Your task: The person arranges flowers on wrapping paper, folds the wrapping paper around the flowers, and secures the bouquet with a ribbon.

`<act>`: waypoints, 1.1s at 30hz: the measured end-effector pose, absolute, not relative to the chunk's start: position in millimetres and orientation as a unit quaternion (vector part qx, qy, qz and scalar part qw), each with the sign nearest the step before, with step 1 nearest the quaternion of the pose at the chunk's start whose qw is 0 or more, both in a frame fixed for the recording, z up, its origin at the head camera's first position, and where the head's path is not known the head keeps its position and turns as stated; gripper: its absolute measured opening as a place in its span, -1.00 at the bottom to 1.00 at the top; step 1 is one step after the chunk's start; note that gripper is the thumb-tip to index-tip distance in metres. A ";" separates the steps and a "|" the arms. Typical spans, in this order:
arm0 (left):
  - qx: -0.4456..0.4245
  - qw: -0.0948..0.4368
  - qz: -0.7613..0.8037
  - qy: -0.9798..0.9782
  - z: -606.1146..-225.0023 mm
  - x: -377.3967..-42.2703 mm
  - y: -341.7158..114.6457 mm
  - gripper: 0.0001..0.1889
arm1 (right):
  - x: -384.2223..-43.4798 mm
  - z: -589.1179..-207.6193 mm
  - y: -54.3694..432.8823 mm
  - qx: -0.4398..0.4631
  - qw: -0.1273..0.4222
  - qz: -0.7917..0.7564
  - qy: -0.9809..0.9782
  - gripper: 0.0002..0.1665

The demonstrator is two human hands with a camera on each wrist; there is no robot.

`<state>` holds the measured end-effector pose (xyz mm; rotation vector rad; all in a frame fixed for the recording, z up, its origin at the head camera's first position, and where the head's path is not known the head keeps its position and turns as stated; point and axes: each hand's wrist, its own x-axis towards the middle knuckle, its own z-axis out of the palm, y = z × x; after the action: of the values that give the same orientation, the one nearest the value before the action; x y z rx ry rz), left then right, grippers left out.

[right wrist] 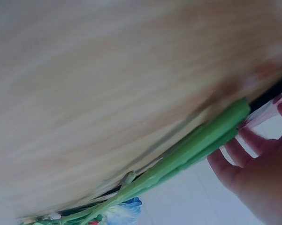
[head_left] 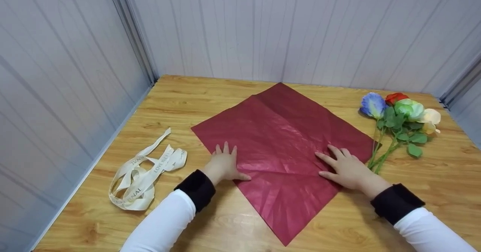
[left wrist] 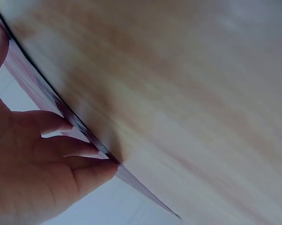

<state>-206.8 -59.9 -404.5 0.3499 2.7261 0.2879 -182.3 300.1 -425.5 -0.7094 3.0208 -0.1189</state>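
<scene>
Sheet, dark red [head_left: 276,128], thin, creased: lies flat on wood table [head_left: 233,225], btwn & under fingers of both hands. Set as diamond: one corner pts away beyond all fingertips, opp. corner pts back past thumbs twd wearer; L corner out beyond L fingertips, R corner just R of R fingers. Long axis: can't tell which diagonal is longer (foreshortened view); near–far one runs btwn the hands. Crease runs crosswise, approx. L thumb to R thumb.

L hand [head_left: 224,165]: at near-L edge, palm down, fingers apart, approx. straight, pointing fwd; thumb stretched inward over sheet. R hand [head_left: 348,170]: at near-R edge, palm down, fingers apart, pointing fwd & inward, thumb also inward. Both resting on sheet only. Forearms angled in from either side, dark cuffs [head_left: 197,190] at wrists, white sleeves [head_left: 161,222] behind.

Flowers [head_left: 409,109]: R of R fingers, blooms pointing away; stems [right wrist: 192,150] slant back, ends near R fingers, contact can't tell. Ribbon [head_left: 133,194], cream, printed: loose loops L of L fingers.
</scene>
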 end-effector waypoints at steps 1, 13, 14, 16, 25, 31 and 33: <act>0.124 0.189 0.101 0.969 -404.4 -207.0 -59.9 0.15 | -182.5 -425.6 300.1 -0.227 0.020 -0.039 0.973 -0.29; 0.161 0.180 0.068 0.968 -406.1 -194.3 -47.9 0.01 | -182.8 -424.0 297.0 -0.224 0.017 -0.029 0.974 -0.30; 0.158 0.186 0.067 0.967 -406.5 -192.6 -46.9 0.04 | -182.5 -423.9 297.0 -0.224 0.017 -0.030 0.974 -0.30; 0.150 0.193 0.065 0.967 -406.1 -188.8 -45.5 0.12 | -182.0 -423.7 296.9 -0.223 0.018 -0.033 0.974 -0.30; 0.144 0.200 0.053 0.968 -402.3 -176.3 -43.6 0.23 | -181.3 -422.6 296.4 -0.220 0.026 -0.043 0.974 -0.29; 0.143 0.203 0.043 0.968 -402.1 -174.7 -43.6 0.23 | -173.5 -419.6 296.8 -0.207 0.031 -0.077 0.975 -0.26; 0.143 0.203 0.041 0.968 -402.2 -174.6 -43.5 0.23 | -169.1 -418.3 296.9 -0.205 0.039 -0.085 0.974 -0.25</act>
<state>-174.6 -43.5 -402.2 0.3985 2.7006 0.1146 -169.1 296.9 -418.3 -0.6291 2.9864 -0.2602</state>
